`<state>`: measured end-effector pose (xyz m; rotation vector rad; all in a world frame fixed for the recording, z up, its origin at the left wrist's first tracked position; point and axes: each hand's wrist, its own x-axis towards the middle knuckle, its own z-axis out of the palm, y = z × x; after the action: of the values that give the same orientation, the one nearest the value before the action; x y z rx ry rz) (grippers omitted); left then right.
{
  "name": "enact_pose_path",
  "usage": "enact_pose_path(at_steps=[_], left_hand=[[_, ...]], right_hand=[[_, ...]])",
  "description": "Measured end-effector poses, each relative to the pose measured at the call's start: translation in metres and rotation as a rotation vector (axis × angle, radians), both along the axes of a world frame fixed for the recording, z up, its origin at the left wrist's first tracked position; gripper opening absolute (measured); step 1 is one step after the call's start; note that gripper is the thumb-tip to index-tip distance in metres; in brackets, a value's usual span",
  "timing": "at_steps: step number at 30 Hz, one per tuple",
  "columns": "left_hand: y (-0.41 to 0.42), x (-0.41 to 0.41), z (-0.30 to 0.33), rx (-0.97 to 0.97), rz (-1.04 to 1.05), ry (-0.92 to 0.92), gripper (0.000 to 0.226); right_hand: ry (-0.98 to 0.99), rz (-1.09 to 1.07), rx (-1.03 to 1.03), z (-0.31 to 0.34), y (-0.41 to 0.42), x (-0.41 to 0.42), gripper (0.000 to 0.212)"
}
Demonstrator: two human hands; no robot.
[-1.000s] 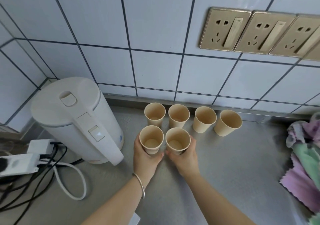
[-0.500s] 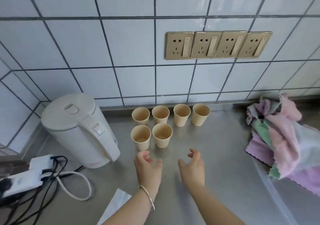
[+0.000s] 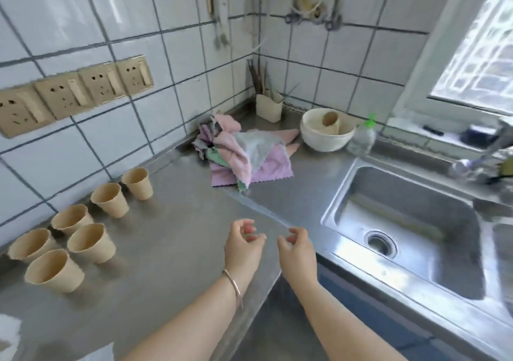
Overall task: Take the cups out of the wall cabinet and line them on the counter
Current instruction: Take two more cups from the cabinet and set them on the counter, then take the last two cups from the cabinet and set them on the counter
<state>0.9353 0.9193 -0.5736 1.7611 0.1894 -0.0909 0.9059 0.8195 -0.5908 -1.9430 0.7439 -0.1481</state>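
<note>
Hands: the left hand (image 3: pixel 244 245) and right hand (image 3: pixel 297 249) hang over the counter's (image 3: pixel 177 222) front edge, fingers loosely bent, holding nothing.
Cups: six cups (image 3: pixel 91 242) stand by the counter's back edge, at its left end; four in the back line, two in front.
Risk: the cups look light, so a swinging arm could tip one.
Other things: one pile of cloths (image 3: pixel 244 158), one bowl (image 3: pixel 327 133), one sink (image 3: pixel 410 230).

Bare forearms; 1 thin metal bangle (image 3: pixel 233 285) on left wrist.
</note>
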Motion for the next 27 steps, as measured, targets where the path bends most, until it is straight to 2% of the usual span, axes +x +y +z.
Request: enact_pose_path(at_steps=[5, 11, 19, 27], left_hand=[[-0.124, -0.068, 0.018, -0.047, -0.406, 0.021, 0.029], [-0.284, -0.205, 0.051, -0.095, -0.833, 0.061, 0.036], [-0.469, -0.425, 0.144, -0.228, -1.379, 0.007, 0.048], [-0.592, -0.596, 0.230, -0.373, -1.722, -0.008, 0.043]], right_hand=[[-0.015, -0.300, 0.045, 0.011, -0.107, -0.108, 0.035], [-0.101, -0.629, 0.017, 0.051, -0.242, -0.283, 0.034], [-0.174, -0.977, -0.157, 0.143, -0.375, -0.517, 0.044], [-0.219, -1.311, -0.383, 0.233, -0.466, -0.677, 0.040]])
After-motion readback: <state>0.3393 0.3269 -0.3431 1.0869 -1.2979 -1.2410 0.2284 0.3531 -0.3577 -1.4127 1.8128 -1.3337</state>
